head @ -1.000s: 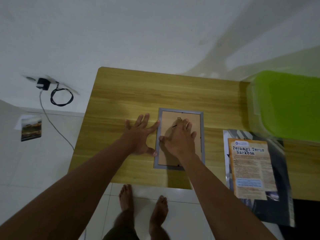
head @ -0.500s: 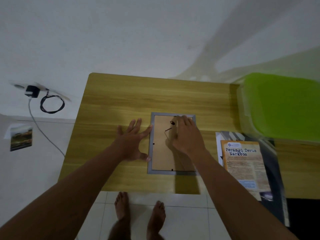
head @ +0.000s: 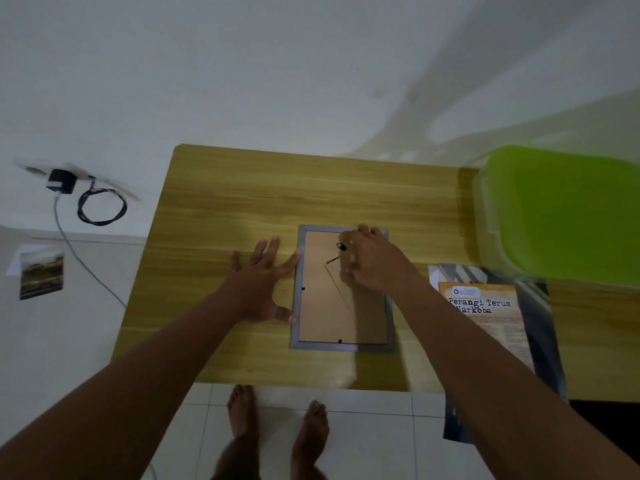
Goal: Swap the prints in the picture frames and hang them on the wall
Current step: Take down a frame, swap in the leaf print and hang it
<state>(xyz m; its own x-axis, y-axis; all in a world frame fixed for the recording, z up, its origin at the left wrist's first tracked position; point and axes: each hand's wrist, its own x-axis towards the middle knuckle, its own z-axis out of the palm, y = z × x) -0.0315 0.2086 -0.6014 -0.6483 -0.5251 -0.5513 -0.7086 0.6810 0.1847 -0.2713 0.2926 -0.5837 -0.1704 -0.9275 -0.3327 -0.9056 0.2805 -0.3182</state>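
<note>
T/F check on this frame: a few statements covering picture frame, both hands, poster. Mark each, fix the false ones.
1. The grey rectangular picture frame lies face down on the light wooden table, brown backing up. True.
2. The left hand grips the frame's top edge. False: it lies flat on the table, fingers spread, fingertips at the frame's left edge.
3. The right hand is over the upper right part of the backing. True.
4. The orange printed poster lies left of the frame. False: it lies to the frame's right, on top of a darker sheet.
</note>
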